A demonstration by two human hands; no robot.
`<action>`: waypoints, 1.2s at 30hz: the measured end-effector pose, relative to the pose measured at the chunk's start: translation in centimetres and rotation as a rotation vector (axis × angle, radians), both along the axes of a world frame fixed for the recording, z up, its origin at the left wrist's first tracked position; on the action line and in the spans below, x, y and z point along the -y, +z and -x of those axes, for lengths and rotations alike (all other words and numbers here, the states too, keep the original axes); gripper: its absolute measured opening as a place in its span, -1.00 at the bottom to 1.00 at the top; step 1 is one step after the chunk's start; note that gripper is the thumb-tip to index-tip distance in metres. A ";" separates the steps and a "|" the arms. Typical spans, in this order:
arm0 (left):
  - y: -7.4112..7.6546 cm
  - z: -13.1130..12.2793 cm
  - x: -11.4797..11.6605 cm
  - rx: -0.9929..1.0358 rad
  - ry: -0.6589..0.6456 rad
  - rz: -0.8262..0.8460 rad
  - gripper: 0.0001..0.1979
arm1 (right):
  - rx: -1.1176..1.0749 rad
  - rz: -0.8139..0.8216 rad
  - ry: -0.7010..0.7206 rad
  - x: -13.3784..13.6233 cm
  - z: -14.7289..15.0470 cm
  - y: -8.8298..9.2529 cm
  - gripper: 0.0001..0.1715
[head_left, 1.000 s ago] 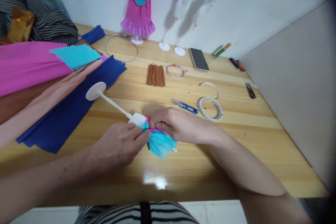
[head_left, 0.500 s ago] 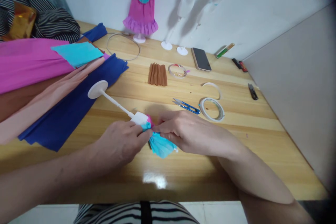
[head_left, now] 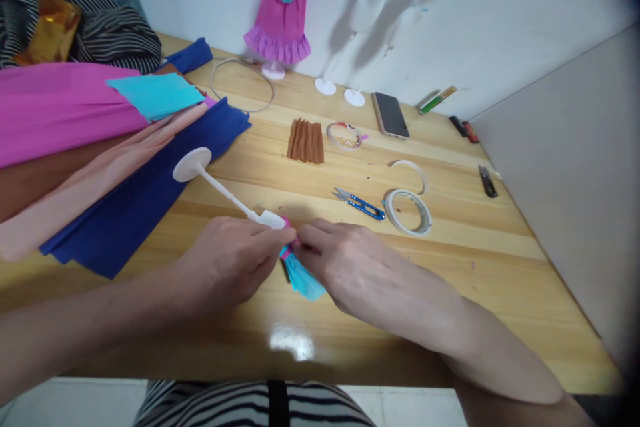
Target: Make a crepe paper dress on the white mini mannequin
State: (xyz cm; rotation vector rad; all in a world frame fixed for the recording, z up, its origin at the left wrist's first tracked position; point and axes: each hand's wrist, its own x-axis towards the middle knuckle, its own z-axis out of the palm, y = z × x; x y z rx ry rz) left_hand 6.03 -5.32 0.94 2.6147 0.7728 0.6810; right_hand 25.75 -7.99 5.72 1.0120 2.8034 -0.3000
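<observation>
A small white mannequin lies tilted over the table, its stand rod and round base pointing to the upper left. Pleated light-blue crepe paper covers its upper body, with a narrow pink paper strip around the waist. My left hand is closed around the mannequin at the waist, thumb and forefinger pressed there. Right beside it, my right hand pinches the pink strip with fingertips bent inward. The fingertips of both hands nearly meet and hide most of the waist.
Blue thread snips, a tape roll and pleated brown paper lie beyond my hands. Coloured crepe sheets cover the left side. A dressed mannequin, bare mannequins and a phone stand or lie along the wall.
My left hand has shifted over the waist, covering more of the mannequin. My right hand's fingers have curled in, and the pink strip now shows below the left fingers. The view has shifted slightly.
</observation>
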 end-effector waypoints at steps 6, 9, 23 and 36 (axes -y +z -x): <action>1.3 0.4 -0.9 0.079 0.080 -0.101 -0.80 | 0.039 -0.124 0.038 0.6 0.6 -0.8 -0.81; 1.6 0.5 -1.2 -0.025 -0.045 -0.114 -0.73 | -0.001 -0.145 0.013 0.4 0.5 -0.9 -0.78; -0.8 0.4 -3.3 -0.324 -0.233 -0.039 -0.50 | -0.383 -0.034 -0.267 -2.1 -2.1 1.0 -0.67; 4.2 0.2 -4.9 -0.350 -0.263 -0.127 -0.43 | -0.830 -0.269 -0.573 -3.9 -5.2 2.1 -0.80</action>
